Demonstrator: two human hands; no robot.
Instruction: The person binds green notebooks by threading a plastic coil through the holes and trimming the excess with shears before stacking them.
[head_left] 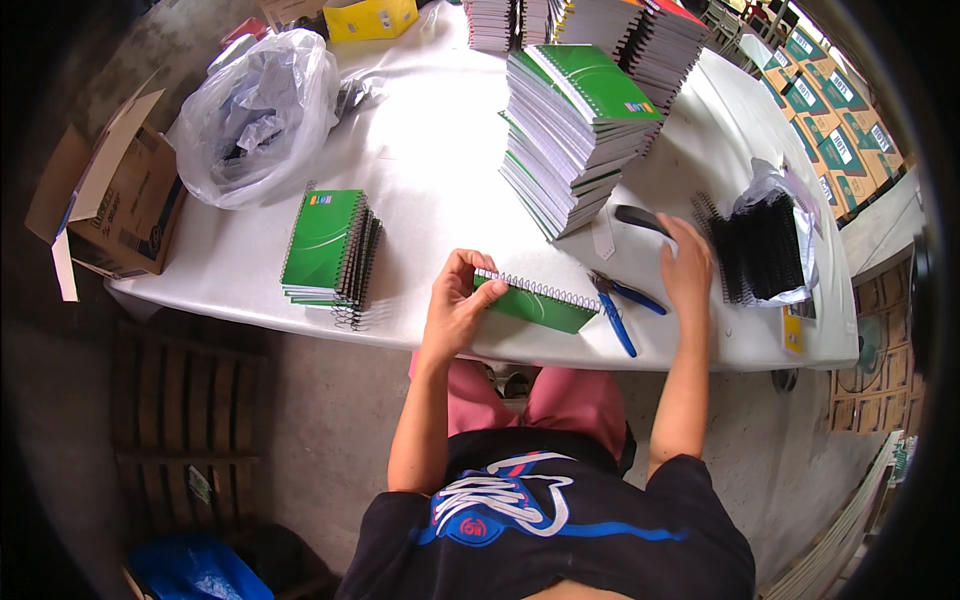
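My left hand (462, 305) grips a small green spiral notebook (540, 303) by its left end, thumb in front. The notebook stands tilted at the table's near edge, its wire coil upward. To its right lie blue-handled pliers (622, 305) with the handles spread. Farther up, my right hand (688, 262) has its thumb and fingers closed at the right end of a long black tool (640, 218); its exact kind does not show. A tall stack of green notebooks (580, 140) rises beyond that tool. A lower pile of green spiral notebooks (325, 245) sits to the left.
Black wire coils (765, 250) lie in plastic wrap at the right. A clear plastic bag (262, 120) and an opened cardboard box (125, 205) stand at the left of the white-covered table (420, 150). More notebook stacks (660, 50) are at the back, cartons (835, 120) beyond.
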